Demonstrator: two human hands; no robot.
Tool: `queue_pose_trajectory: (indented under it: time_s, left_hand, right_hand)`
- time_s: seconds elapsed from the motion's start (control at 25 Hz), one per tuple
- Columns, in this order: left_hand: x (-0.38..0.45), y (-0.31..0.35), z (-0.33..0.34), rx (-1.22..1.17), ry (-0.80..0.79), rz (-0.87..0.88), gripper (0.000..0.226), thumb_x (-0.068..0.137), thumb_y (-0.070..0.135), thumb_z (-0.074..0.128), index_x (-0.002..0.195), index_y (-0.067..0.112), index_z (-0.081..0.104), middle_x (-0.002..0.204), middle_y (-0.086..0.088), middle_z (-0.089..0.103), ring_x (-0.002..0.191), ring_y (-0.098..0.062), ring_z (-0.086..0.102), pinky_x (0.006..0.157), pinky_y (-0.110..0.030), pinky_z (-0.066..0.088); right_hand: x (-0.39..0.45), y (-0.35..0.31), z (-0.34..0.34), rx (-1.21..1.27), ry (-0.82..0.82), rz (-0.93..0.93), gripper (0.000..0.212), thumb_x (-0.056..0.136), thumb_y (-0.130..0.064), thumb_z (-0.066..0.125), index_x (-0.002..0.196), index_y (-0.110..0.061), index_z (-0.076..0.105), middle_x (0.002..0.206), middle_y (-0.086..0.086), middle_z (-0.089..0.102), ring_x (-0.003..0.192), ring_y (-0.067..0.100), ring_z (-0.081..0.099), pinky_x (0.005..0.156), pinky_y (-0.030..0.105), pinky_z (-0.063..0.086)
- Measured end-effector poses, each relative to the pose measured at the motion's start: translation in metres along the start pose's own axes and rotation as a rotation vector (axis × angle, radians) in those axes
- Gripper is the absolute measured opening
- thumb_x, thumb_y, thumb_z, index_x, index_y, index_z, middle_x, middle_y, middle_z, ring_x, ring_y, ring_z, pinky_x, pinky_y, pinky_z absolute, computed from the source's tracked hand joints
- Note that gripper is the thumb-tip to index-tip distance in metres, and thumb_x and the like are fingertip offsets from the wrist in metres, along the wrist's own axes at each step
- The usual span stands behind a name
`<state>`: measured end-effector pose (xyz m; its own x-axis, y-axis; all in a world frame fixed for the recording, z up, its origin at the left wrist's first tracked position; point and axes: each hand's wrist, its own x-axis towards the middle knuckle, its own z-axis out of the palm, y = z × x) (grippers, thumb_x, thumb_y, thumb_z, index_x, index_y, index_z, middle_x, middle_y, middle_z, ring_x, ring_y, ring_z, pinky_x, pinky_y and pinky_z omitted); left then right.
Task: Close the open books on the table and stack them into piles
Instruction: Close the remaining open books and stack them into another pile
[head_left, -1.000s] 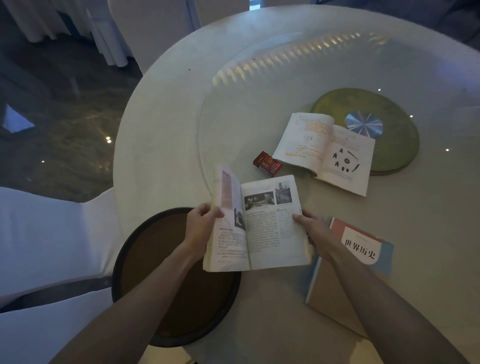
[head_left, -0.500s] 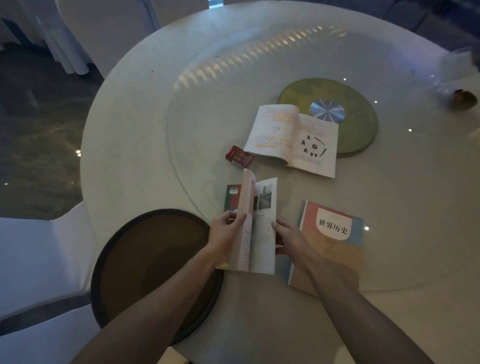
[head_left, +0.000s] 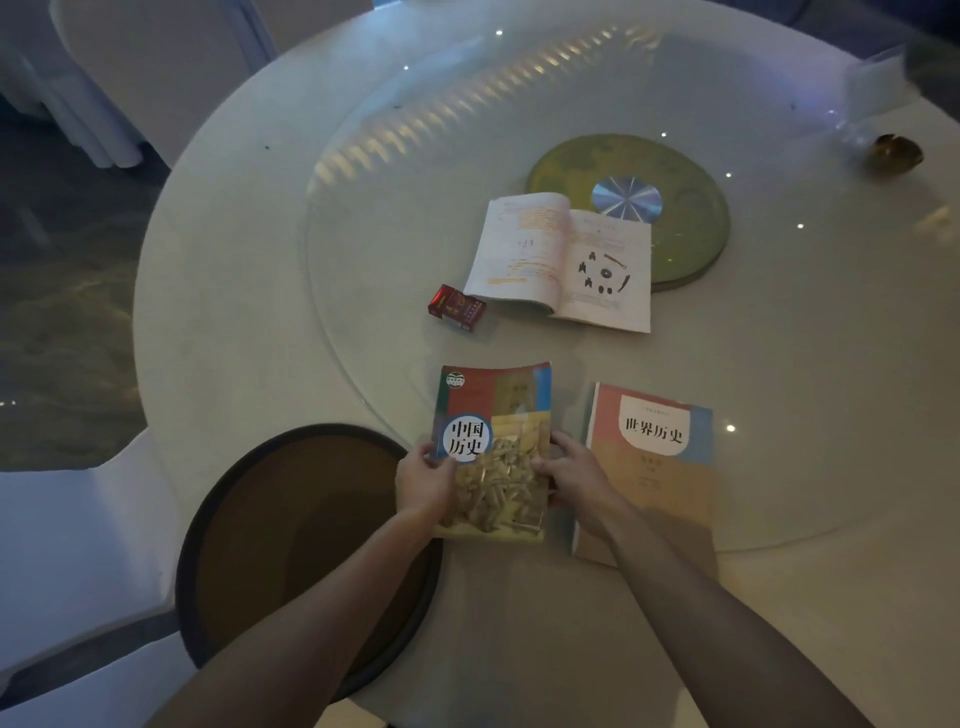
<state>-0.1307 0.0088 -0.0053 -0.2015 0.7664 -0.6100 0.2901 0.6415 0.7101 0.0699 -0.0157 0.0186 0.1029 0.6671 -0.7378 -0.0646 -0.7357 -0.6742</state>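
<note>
At lower centre of the frame, a closed book with 中国历史 on its cover (head_left: 493, 447) is gripped along both long edges: the left hand (head_left: 423, 483) has its thumb over the left side of the cover, and the right hand (head_left: 571, 480) clasps the right edge, fingers (head_left: 558, 447) curled round it so their tips are hidden behind the pages. Its long axis runs from the lower edge of the frame toward the top, title upright to the viewer, and its near end overlaps the rim of a dark round tray (head_left: 218, 519); whether it rests on the worktop (head_left: 234, 260) or is lifted slightly cannot be told. Just to its right, apart by a narrow gap, lies a second closed book titled 世界历史 (head_left: 654, 457), pointing the same way with a slight tilt; its lower left corner is covered by the right forearm. Higher, near the middle of the frame, an open book (head_left: 563, 260) lies flat with pages up, its spine running roughly up-frame, one corner resting over a green disc (head_left: 685, 208). A small red box (head_left: 457, 306) sits just left of it. At upper right, a blurred brownish object (head_left: 896, 153) is too unclear to identify. Dim light makes the page print unreadable.
</note>
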Motion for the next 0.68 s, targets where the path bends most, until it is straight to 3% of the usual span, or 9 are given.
queue_pose_trajectory:
  time_s: [0.08,0.16,0.28,0.32,0.4,0.52,0.68]
  left_hand:
    - [0.008,-0.007,-0.007,0.074,0.037,-0.007,0.061,0.090,0.025,0.072,0.144,0.008,0.050,0.140,-0.014,0.058,0.122,-0.029,0.061,0.097,-0.044,0.056]
    - [0.012,-0.007,-0.007,0.034,-0.031,-0.088,0.070,0.089,0.035,0.072,0.148,0.007,0.047,0.144,-0.015,0.056,0.127,-0.030,0.058,0.103,-0.047,0.053]
    - [0.010,0.000,0.007,0.041,-0.185,-0.127,0.057,0.087,0.046,0.071,0.125,0.003,0.067,0.118,-0.016,0.072,0.099,-0.023,0.068,0.083,-0.042,0.060]
    - [0.008,0.003,0.013,0.047,-0.225,-0.120,0.051,0.089,0.044,0.070,0.119,0.003,0.070,0.111,-0.014,0.074,0.093,-0.021,0.067,0.074,-0.037,0.057]
    - [-0.002,0.013,0.028,-0.027,-0.302,-0.122,0.041,0.094,0.032,0.069,0.122,0.002,0.069,0.112,-0.011,0.074,0.098,-0.022,0.068,0.076,-0.032,0.056]
    - [-0.019,0.033,0.062,-0.126,-0.358,-0.083,0.029,0.097,0.016,0.065,0.125,0.008,0.064,0.109,-0.010,0.073,0.101,-0.023,0.068,0.074,-0.029,0.056]
    - [-0.036,0.051,0.115,-0.066,-0.398,0.035,0.026,0.097,0.015,0.065,0.121,0.006,0.067,0.098,-0.010,0.073,0.083,-0.017,0.069,0.064,-0.025,0.054]
  right_hand:
    - [-0.002,-0.007,-0.005,0.035,-0.008,-0.001,0.050,0.098,0.000,0.060,0.142,-0.024,0.058,0.104,0.011,0.075,0.083,0.027,0.072,0.064,0.037,0.056]
    - [-0.005,-0.009,-0.017,0.039,-0.029,-0.029,0.052,0.097,0.000,0.062,0.142,-0.025,0.060,0.096,0.008,0.078,0.077,0.025,0.073,0.064,0.036,0.057]
    - [-0.015,-0.009,-0.045,0.070,-0.009,-0.063,0.049,0.097,0.001,0.061,0.135,-0.030,0.064,0.087,-0.001,0.079,0.066,0.015,0.073,0.055,0.028,0.056]
    - [-0.019,-0.007,-0.056,0.080,0.009,-0.069,0.049,0.097,0.001,0.060,0.133,-0.032,0.065,0.084,-0.004,0.079,0.062,0.012,0.072,0.052,0.026,0.055]
    - [-0.025,-0.002,-0.083,0.091,0.050,-0.075,0.050,0.097,0.001,0.059,0.133,-0.032,0.067,0.082,-0.006,0.079,0.061,0.010,0.071,0.054,0.026,0.055]
    - [-0.038,0.005,-0.124,0.083,0.158,-0.054,0.046,0.098,-0.002,0.059,0.132,-0.031,0.069,0.096,-0.001,0.080,0.077,0.018,0.074,0.064,0.031,0.056]
    - [-0.051,0.015,-0.164,0.082,0.300,-0.046,0.041,0.097,-0.002,0.054,0.123,-0.029,0.071,0.098,0.002,0.078,0.073,0.015,0.074,0.052,0.026,0.056]
